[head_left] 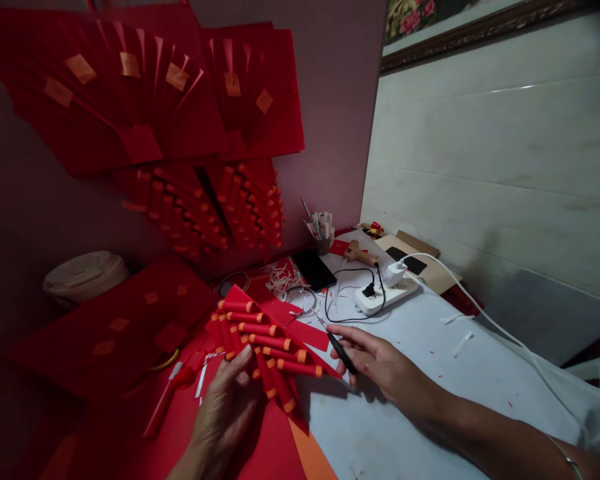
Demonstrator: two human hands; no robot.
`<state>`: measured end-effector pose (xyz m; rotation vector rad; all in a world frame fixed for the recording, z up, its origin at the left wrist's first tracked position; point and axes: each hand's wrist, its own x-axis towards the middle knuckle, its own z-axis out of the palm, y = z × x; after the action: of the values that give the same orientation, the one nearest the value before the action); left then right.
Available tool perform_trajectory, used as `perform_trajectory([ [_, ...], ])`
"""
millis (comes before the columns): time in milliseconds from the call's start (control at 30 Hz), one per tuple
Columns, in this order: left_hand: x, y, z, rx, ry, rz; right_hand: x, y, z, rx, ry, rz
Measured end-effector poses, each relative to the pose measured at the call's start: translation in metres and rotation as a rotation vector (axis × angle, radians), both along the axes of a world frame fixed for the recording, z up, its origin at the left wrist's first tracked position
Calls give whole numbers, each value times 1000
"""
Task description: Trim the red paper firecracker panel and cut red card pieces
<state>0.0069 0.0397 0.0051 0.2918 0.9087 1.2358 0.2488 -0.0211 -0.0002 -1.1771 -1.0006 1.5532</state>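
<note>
My left hand [229, 405] is closed on the lower left edge of a red paper firecracker decoration [267, 343]. Rows of small red paper tubes with orange ends cover its red backing, and the piece is tilted above the table. Just right of it, my right hand [375, 363] is closed around the black handle of a thin tool [341, 353]. A slim metal shaft points up and left from that handle; the exact kind of tool cannot be made out. Under my left hand lies red paper [260, 447] with an orange strip [310, 450] beside it.
A glue gun [361, 253] and a white power strip [387, 293] with cords lie at the back of the table. Nearby are a dark phone [314, 269], shredded paper [283, 279] and a holder of pens [323, 230]. Red fan decorations [130, 93] hang on the wall.
</note>
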Motion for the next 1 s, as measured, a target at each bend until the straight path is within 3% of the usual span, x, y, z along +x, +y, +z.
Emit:
perform_trajectory([
  [467,1,-2,5,-10,11,-12,-6,-1,1,46,-40,67],
  [1000,-1,1,1,23,-9,-30,-8,-6,-1,159,-279,87],
])
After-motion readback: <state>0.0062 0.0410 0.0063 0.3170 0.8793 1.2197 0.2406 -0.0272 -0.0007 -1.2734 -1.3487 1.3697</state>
